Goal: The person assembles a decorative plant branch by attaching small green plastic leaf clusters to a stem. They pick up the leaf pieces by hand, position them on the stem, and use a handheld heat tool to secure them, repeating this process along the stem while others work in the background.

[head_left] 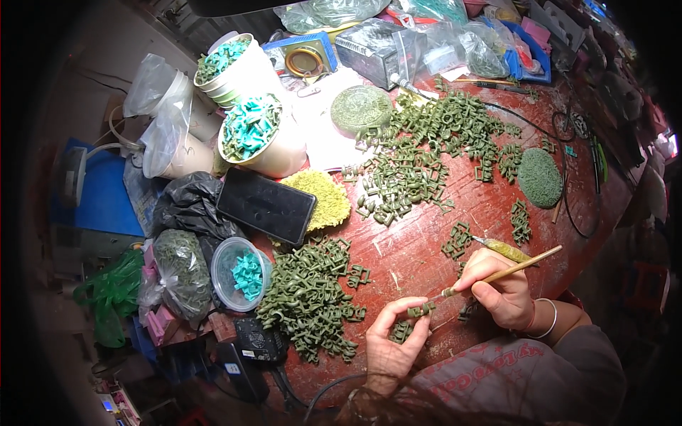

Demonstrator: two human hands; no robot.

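Note:
Between the thumb and fingers of my left hand (392,349) is pinched a small dark green openwork piece (422,309). My right hand (503,292) grips a slim wooden-handled tool (529,262) like a brush, its tip pointing left, close to the piece. Right behind that hand is a yellowish, pointed tool (506,249); whether the hand touches it cannot be made out. Beneath and beside my hands are a few more green pieces (457,240), partly covered. A large heap of similar pieces (309,298) spreads left of my left hand.
Another big heap (412,167) covers the red tabletop (383,259) farther back. Around it are a round green pad (540,177), a yellow sponge (320,197) and a black phone (266,206). Cups of turquoise and green pieces (252,128) stand left. A cable (566,177) runs along the right.

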